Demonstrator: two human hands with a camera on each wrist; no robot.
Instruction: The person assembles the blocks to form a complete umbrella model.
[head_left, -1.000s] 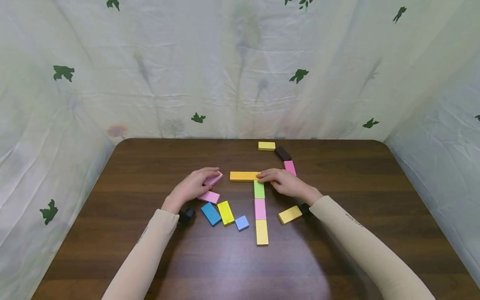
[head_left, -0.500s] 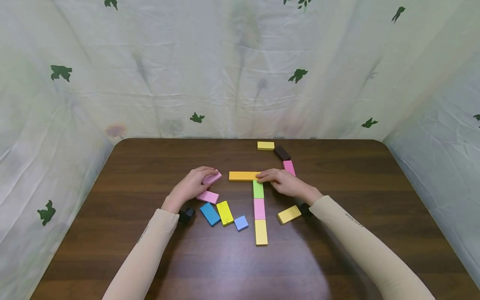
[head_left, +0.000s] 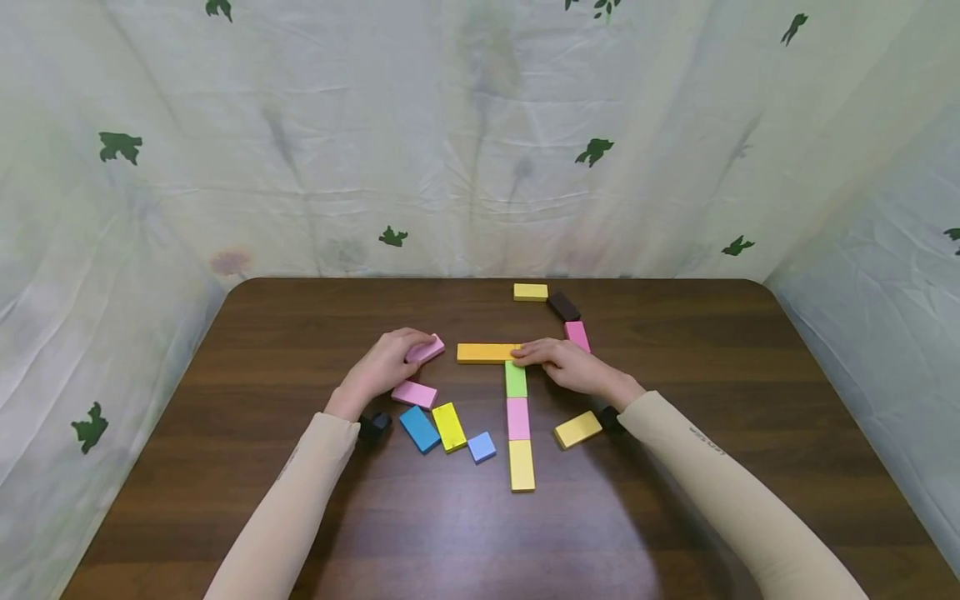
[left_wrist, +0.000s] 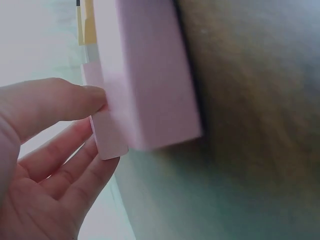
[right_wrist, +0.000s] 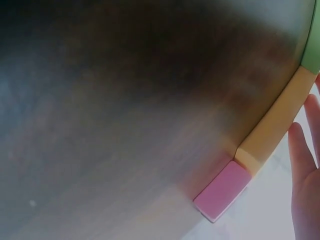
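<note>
My left hand [head_left: 384, 365] pinches a light pink block [head_left: 426, 350] between thumb and fingers; in the left wrist view the thumb lies on the near side of this block [left_wrist: 111, 142]. A second light pink block [head_left: 415, 394] lies just below that hand. My right hand [head_left: 570, 365] rests its fingertips at the right end of an orange row [head_left: 483, 353], partly hiding it. Under that end runs a column of a green block [head_left: 516, 380], a pink block [head_left: 518, 418] and a yellow block [head_left: 522, 466]. The right wrist view shows the right fingers extended.
Blue [head_left: 420, 429], bright yellow [head_left: 449, 427] and small light blue [head_left: 482, 447] blocks lie left of the column. A tan-yellow block [head_left: 578, 430] sits right of it. Behind, a yellow block [head_left: 530, 292], a dark block [head_left: 563, 306] and a hot pink block [head_left: 577, 336] form a curve.
The light pink block in my left hand has shifted slightly away from me and tilted a little more. My right hand stays in place on the orange row.
</note>
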